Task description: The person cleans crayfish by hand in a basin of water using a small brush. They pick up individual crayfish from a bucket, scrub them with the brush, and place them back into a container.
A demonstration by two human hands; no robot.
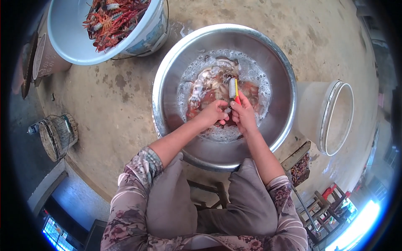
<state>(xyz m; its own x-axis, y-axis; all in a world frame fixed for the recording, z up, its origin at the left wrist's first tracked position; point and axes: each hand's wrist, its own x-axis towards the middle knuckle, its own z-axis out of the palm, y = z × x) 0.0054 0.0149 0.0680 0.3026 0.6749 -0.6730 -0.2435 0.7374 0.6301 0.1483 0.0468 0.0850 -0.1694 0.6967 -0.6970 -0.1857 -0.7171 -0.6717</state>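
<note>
Right hand (244, 116) grips a scrub brush (232, 89) by its handle (237, 100), presumably leaving bristles (231, 88) free; left hand (214, 112) curls, hold unclear

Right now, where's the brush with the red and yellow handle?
In the head view, the brush is in the right hand, over the foamy water near the metal basin's middle, with the left hand close beside.

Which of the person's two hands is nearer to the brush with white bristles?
The right. The right hand holds the brush, while the left hand is apart from it, toward the lower left in the picture.
</note>
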